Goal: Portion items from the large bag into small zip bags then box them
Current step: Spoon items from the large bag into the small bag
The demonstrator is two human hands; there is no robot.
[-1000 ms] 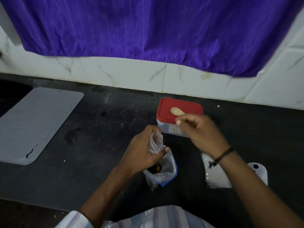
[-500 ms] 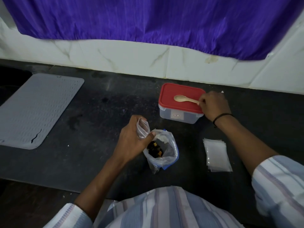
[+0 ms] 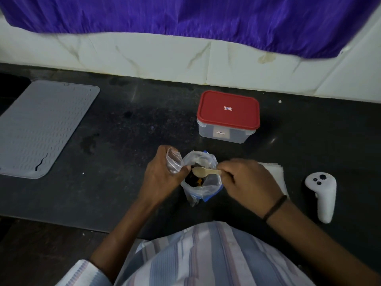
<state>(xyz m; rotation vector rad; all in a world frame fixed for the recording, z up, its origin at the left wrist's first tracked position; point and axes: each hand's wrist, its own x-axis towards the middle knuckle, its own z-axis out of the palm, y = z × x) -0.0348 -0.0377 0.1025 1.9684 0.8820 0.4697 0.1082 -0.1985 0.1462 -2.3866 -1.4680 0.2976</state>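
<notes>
A large clear bag (image 3: 203, 188) with a blue zip edge stands open on the dark counter, dark and orange pieces inside. My left hand (image 3: 162, 178) grips a small clear zip bag (image 3: 174, 163) and touches the large bag's left rim. My right hand (image 3: 245, 182) pinches the handle of a small wooden spoon (image 3: 203, 171), whose bowl hangs over the large bag's mouth. A clear box with a shut red lid (image 3: 227, 113) sits behind the bag. A stack of empty small zip bags (image 3: 275, 172) lies right of my right hand, partly hidden by it.
A grey ribbed mat (image 3: 41, 129) lies at the left of the counter (image 3: 123, 141). A white hand controller (image 3: 322, 195) rests at the right. White tiles and a purple cloth (image 3: 185, 13) back the counter. My striped shirt fills the bottom.
My right hand lifted the wooden spoon off the red lid and brought it back over the large bag's mouth. My left hand kept holding the small bag.
</notes>
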